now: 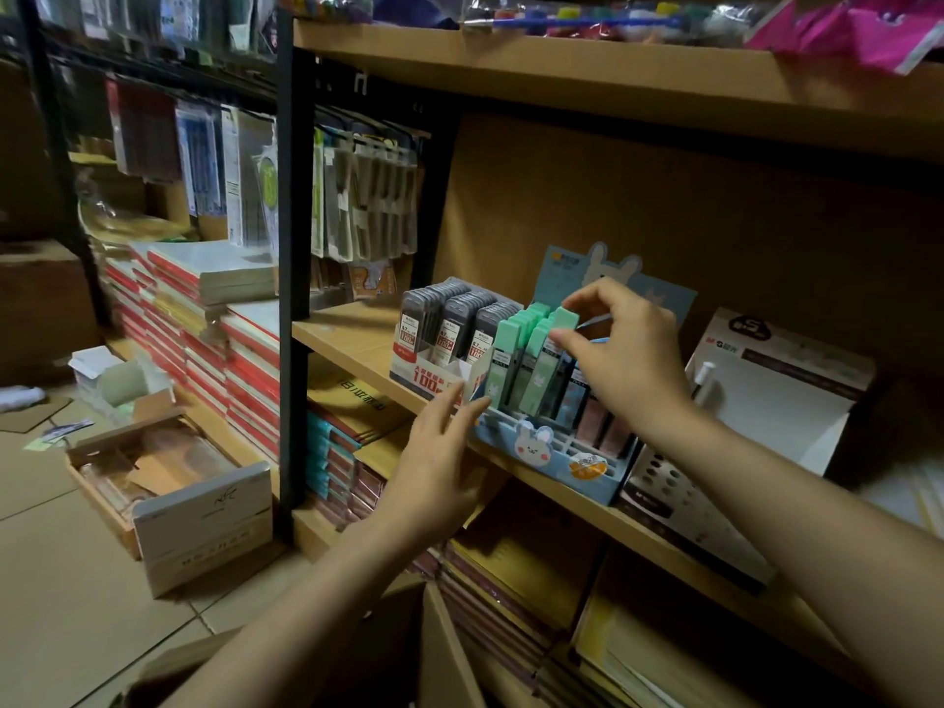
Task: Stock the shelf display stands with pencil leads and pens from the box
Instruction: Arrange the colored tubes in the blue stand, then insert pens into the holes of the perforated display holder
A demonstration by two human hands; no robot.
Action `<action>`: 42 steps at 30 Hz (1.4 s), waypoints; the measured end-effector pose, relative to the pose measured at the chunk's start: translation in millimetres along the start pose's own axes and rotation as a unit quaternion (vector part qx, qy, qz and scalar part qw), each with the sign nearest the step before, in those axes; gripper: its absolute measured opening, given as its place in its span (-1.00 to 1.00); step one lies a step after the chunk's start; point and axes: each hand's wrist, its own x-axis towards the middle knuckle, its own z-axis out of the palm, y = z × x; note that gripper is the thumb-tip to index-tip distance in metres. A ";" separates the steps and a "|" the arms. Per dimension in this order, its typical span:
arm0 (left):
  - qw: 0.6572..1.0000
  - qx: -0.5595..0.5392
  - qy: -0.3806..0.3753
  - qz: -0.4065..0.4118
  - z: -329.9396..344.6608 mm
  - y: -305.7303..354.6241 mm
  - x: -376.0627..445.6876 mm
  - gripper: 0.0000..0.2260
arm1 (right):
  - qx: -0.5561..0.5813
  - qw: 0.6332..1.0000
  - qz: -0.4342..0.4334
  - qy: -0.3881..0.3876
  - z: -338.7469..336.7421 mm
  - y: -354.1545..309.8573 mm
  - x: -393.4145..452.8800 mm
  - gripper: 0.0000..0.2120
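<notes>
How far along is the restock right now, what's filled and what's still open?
Done: the grey lead cases fill their stand. In hand: the right hand pinches a green lead case at the bunny stand, while the left hand steadies its front. Left: the bunny stand's front slots and the white pen stand, holding one pen.

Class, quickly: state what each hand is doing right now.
Left hand: open, fingertips at the blue rabbit-printed cardboard display stand.
Right hand: pinching a mint-green plastic pencil lead case.
</notes>
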 end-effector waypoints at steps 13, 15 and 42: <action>0.995 0.029 -0.066 0.067 1.3 -9.4 -6.9 -0.19 | -0.065 0.997 -0.011 -0.030 26.0 3.3 -2.1 -0.80; 0.994 0.042 -0.067 0.069 1.7 -10.9 -6.8 -0.17 | -0.070 0.997 -0.020 -0.036 27.1 2.4 -2.2 -0.80; 0.778 -0.025 -0.090 -0.621 151.9 -125.2 -325.5 -0.32 | -0.079 0.742 0.308 -0.590 182.9 58.8 -423.3 -0.17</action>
